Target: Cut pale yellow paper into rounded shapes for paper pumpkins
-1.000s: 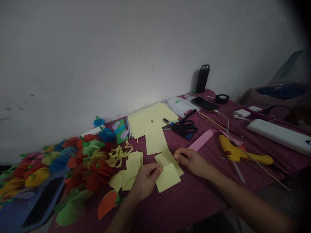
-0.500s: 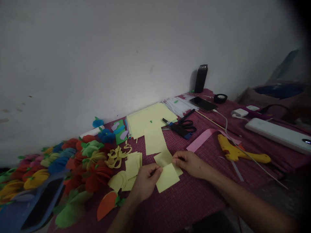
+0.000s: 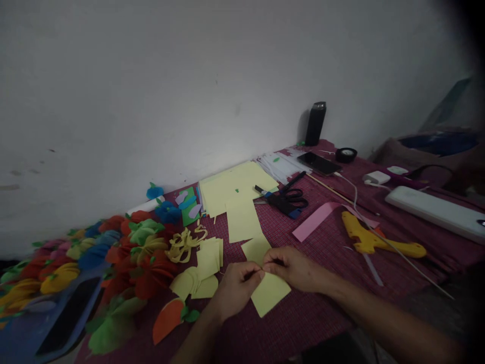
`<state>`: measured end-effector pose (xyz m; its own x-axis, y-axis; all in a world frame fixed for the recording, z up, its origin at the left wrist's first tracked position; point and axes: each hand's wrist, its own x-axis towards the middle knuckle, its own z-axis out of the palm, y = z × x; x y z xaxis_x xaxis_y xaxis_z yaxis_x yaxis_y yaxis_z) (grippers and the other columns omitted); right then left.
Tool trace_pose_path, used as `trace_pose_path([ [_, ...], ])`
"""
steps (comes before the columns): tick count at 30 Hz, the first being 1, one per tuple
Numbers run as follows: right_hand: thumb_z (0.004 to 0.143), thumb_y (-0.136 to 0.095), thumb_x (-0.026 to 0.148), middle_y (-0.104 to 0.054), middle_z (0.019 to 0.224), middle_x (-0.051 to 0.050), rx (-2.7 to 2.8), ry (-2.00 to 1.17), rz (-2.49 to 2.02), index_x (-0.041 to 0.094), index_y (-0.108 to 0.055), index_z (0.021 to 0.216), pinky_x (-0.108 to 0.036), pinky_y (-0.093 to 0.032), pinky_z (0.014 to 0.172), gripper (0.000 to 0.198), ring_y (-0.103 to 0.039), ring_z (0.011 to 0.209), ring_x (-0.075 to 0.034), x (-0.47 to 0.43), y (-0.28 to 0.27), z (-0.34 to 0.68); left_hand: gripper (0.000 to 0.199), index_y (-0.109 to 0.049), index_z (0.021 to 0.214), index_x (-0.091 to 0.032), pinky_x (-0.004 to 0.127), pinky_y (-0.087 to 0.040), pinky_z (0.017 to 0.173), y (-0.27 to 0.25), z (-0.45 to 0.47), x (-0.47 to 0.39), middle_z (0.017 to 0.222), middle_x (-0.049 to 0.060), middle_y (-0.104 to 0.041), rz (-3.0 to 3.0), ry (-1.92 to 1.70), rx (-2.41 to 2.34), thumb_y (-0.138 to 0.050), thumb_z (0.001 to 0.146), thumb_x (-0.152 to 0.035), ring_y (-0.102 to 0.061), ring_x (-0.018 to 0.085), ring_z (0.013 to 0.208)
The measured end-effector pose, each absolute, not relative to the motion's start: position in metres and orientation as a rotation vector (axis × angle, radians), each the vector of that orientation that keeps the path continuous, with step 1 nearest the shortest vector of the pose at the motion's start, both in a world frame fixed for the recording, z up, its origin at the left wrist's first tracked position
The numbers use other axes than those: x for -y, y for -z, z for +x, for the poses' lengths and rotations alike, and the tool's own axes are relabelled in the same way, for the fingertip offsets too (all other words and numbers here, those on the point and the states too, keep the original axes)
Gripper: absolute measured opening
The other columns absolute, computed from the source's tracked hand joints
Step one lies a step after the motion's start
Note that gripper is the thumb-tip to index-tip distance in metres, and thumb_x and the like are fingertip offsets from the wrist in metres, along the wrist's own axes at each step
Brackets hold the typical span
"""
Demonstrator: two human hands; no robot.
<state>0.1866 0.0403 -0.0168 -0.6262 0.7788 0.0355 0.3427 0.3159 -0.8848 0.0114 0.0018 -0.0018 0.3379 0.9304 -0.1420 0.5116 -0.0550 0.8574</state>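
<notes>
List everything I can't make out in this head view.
All in the head view:
- Yellow square, far corner: covered by left hand and right hand.
- White device, right end: cut off by picture edge.
- Far-right container, contents: too dark, blurred.

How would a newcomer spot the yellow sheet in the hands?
On the maroon tablecloth, find where the left hand and right hand meet. The small yellow sheet shows just below that spot. Unlike its yellow neighbours, it is pinched at its far edge.
</notes>
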Motion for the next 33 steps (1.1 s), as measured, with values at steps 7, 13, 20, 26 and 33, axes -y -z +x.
trace_pose_path([
  [7,0.081,-0.043,0.029,-0.046,0.059,0.003,1.977,-1.258,-1.112,0.016,-0.053,0.070,-0.018,-0.029,0.045,0.020,-0.040,0.053,-0.009,-0.053,0.012,0.200,0.029,-0.058,0.065,-0.014,0.021,-0.037,0.054,-0.013,-0.008,-0.007,0.057,0.000,-0.058,1.559,-0.641,-1.291,-0.041,0.080,-0.033,-0.052,0.011,0.054],
  [13,0.081,-0.043,0.033,-0.045,0.059,0.003,1.840,-1.344,-1.109,0.016,-0.052,0.071,-0.018,-0.030,0.045,0.022,-0.040,0.052,-0.009,-0.054,0.015,0.198,0.026,-0.054,0.078,-0.015,0.020,-0.038,0.049,-0.014,-0.008,-0.010,0.063,0.000,-0.057,1.416,-0.861,-1.382,-0.040,0.081,-0.036,-0.051,0.011,0.053],
  [20,0.080,-0.046,0.035,-0.045,0.060,0.003,1.914,-1.401,-0.996,0.016,-0.054,0.070,-0.018,-0.031,0.047,0.023,-0.039,0.054,-0.009,-0.046,0.016,0.189,0.035,-0.052,0.060,-0.014,0.019,-0.028,0.048,0.005,0.013,-0.002,0.054,-0.004,-0.039,1.632,-0.706,-1.378,-0.039,0.080,-0.040,-0.036,0.009,0.052],
  [26,0.079,-0.048,0.036,-0.044,0.056,0.004,2.008,-1.395,-0.952,0.015,-0.056,0.067,-0.018,-0.028,0.046,0.025,-0.038,0.051,-0.008,-0.045,0.020,0.185,0.033,-0.050,0.058,-0.015,0.020,-0.023,0.047,0.002,0.011,0.000,0.053,-0.005,-0.033,1.778,-0.696,-1.354,-0.038,0.081,-0.037,-0.031,0.009,0.053],
  [33,0.078,-0.048,0.035,-0.050,0.057,0.002,1.988,-1.352,-1.017,0.015,-0.055,0.064,-0.020,-0.035,0.051,0.025,-0.045,0.053,-0.010,-0.058,0.011,0.211,0.034,-0.048,0.058,-0.014,0.020,-0.022,0.046,-0.009,-0.008,-0.004,0.054,-0.005,-0.031,1.757,-0.649,-1.337,-0.038,0.080,-0.038,-0.028,0.008,0.051],
])
